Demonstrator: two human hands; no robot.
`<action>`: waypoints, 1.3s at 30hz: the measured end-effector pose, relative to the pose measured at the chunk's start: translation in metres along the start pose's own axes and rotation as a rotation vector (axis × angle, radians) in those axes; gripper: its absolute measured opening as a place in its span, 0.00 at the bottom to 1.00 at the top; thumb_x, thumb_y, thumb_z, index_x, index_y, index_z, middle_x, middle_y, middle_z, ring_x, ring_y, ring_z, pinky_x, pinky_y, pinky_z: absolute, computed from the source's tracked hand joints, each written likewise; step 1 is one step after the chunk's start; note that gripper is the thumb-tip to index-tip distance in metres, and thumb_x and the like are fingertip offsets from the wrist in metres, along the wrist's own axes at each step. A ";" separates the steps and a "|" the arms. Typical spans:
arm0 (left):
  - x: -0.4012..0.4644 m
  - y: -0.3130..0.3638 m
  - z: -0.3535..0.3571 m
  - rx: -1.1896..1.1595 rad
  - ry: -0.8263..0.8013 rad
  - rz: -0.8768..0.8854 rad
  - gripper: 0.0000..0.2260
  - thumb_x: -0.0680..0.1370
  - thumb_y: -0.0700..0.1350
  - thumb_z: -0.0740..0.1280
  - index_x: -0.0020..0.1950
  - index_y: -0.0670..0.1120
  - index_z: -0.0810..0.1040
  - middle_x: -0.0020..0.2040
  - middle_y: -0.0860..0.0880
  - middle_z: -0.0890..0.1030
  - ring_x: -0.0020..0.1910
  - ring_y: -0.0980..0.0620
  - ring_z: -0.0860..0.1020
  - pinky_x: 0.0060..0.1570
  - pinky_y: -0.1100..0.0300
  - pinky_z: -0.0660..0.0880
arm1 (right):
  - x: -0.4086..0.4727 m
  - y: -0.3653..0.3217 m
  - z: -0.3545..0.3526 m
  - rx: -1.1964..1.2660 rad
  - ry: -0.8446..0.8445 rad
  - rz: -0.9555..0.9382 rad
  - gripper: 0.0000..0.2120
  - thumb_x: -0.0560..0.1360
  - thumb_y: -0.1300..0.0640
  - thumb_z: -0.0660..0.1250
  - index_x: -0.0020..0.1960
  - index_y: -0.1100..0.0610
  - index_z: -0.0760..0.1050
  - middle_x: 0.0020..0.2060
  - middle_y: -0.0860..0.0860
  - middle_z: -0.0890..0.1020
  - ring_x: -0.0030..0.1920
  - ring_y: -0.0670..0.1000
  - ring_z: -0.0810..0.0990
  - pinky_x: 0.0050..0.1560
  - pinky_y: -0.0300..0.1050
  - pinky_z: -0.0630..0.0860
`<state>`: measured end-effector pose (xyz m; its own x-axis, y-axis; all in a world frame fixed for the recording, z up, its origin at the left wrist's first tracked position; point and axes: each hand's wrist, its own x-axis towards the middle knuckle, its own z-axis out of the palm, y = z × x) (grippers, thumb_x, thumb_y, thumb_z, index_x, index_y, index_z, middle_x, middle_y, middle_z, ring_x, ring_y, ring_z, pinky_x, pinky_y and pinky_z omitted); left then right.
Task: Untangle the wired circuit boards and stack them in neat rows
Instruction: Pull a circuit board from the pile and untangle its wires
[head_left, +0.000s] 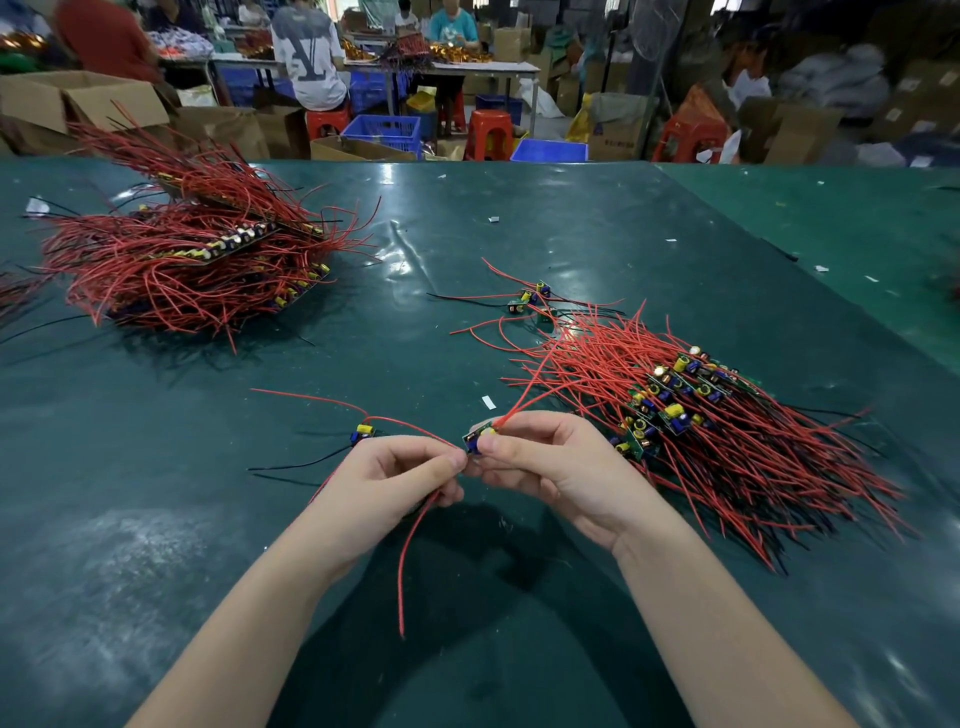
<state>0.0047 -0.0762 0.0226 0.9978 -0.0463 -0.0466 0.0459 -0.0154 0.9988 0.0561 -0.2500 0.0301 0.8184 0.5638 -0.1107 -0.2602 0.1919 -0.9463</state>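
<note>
Beyond the far edge of the table (519, 218), blue plastic crates (383, 131) stand on the floor among open cardboard boxes (62, 98); what lies inside them cannot be told. Red stools (488, 132) stand between them, and people sit at a white workbench (483, 66) heaped with orange and red parts. A standing fan (655, 31) rises to the right, with grey sacks and more cartons behind it.

On the table's dark green, glossy mat, scattered with small white paper scraps, lie two heaps. At far left a tangled pile of boards (197, 254) bristles with red wires. At right a neater stack of boards (675, 400) lies in overlapping rows, wires fanned to either side. Just beyond it a few loose boards (530, 300) lie apart, and a single board (363, 433) rests near the left hand.

Near the middle, both hands meet above the mat. The right hand (550, 467), its grip pressed together, pinches a small circuit board (478, 436) between thumb and fingers. The left hand (395, 483), fingers curled, pinches a red wire (410, 556) that hangs toward the viewer.
</note>
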 end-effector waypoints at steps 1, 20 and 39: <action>0.000 0.001 -0.001 -0.008 -0.018 -0.011 0.07 0.74 0.43 0.69 0.37 0.45 0.84 0.32 0.47 0.80 0.33 0.54 0.77 0.40 0.66 0.76 | 0.000 0.001 0.000 -0.013 0.007 -0.018 0.06 0.64 0.57 0.75 0.41 0.57 0.85 0.40 0.56 0.86 0.42 0.52 0.85 0.48 0.43 0.81; 0.002 -0.002 0.003 -0.275 -0.085 -0.214 0.10 0.70 0.48 0.67 0.41 0.44 0.85 0.36 0.48 0.82 0.35 0.54 0.81 0.39 0.65 0.78 | 0.003 0.005 -0.002 -0.056 0.035 -0.085 0.09 0.62 0.53 0.76 0.41 0.54 0.85 0.40 0.52 0.86 0.42 0.50 0.84 0.52 0.44 0.80; 0.001 -0.001 -0.004 -0.186 -0.225 -0.264 0.08 0.70 0.47 0.69 0.41 0.45 0.86 0.31 0.50 0.78 0.30 0.55 0.78 0.37 0.65 0.76 | 0.001 0.004 -0.005 -0.143 -0.040 -0.120 0.02 0.69 0.62 0.75 0.42 0.57 0.84 0.36 0.54 0.84 0.38 0.49 0.83 0.44 0.39 0.78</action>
<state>0.0056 -0.0720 0.0218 0.9164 -0.2829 -0.2831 0.3276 0.1239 0.9367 0.0587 -0.2529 0.0242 0.8173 0.5760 0.0154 -0.0840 0.1455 -0.9858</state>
